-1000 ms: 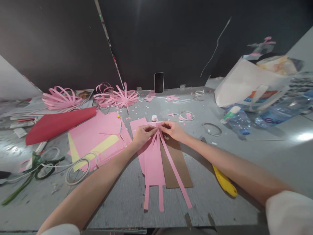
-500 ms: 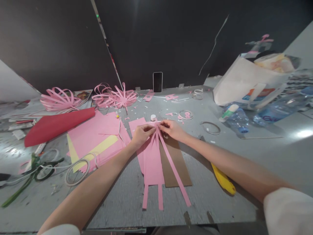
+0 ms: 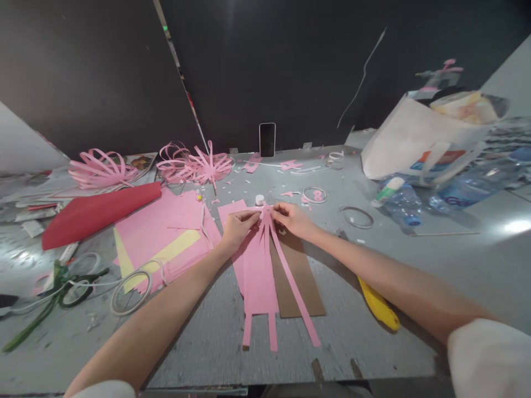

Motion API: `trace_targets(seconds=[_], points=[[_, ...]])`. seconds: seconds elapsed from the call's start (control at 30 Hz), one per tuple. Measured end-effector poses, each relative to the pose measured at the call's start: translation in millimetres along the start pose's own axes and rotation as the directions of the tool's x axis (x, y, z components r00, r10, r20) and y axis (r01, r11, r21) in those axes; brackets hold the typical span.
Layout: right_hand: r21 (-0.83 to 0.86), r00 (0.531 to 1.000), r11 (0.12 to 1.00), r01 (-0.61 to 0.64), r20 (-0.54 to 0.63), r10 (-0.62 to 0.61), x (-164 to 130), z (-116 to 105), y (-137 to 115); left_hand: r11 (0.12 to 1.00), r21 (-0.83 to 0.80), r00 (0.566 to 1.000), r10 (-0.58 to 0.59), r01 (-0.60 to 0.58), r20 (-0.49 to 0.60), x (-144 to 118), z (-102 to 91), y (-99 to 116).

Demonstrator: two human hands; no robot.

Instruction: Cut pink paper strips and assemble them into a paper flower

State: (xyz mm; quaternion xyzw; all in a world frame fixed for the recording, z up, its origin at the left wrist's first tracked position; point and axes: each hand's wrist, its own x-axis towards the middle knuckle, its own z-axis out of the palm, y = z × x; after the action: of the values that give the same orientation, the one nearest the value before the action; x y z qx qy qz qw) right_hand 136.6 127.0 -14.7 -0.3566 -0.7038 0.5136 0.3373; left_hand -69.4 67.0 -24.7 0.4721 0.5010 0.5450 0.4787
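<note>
Strips of pink paper (image 3: 260,276) lie fanned toward the person on the grey table (image 3: 415,276), partly over a brown card (image 3: 301,284), their far ends gathered between the two hands. Compared with a second ago the strip tops are pinched tighter and a little farther up the table, and the long right-hand strip has swung in slightly, so the bunching looks to be progressing. The left hand (image 3: 238,228) and right hand (image 3: 292,218) both have fingers clamped together on that gathered end, just before a small white cap (image 3: 260,199). Pink sheets (image 3: 166,232) lie to the left; a yellow cutter (image 3: 379,307) rests under the right forearm.
</note>
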Motion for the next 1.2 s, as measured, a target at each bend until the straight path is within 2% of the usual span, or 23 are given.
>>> trace_targets(seconds=[0.17, 0.37, 0.53, 0.73, 1.2], points=[[-0.013, 0.999, 1.000, 0.006, 0.040, -0.005, -0.1, 0.3, 0.0, 0.995, 0.071, 0.996, 0.064, -0.068, 0.064, 1.9, 0.9, -0.6], [-0.051, 0.996, 0.998, 0.031, 0.084, -0.026, -0.5, 0.4, 0.2, 0.980, 0.167, 0.992, 0.099, -0.112, 0.082, 3.1, 0.3, -3.1], [-0.004, 0.996, 1.000, 0.029, 0.083, -0.029, 0.1, 0.7, 1.7, 0.987, 0.124, 0.994, 0.100, -0.104, 0.036, 3.6, 0.5, -2.1], [-0.049, 0.977, 0.995, 0.082, 0.201, -0.070, -0.1, -0.3, -0.8, 0.997, 0.060, 0.998, 0.053, -0.055, 0.034, 3.2, -0.8, -0.4], [-0.119, 0.973, 0.985, 0.122, 0.213, -0.095, -0.3, -1.2, -2.1, 1.000, 0.000, 0.999, 0.030, -0.030, -0.021, 0.7, -0.9, -1.1]])
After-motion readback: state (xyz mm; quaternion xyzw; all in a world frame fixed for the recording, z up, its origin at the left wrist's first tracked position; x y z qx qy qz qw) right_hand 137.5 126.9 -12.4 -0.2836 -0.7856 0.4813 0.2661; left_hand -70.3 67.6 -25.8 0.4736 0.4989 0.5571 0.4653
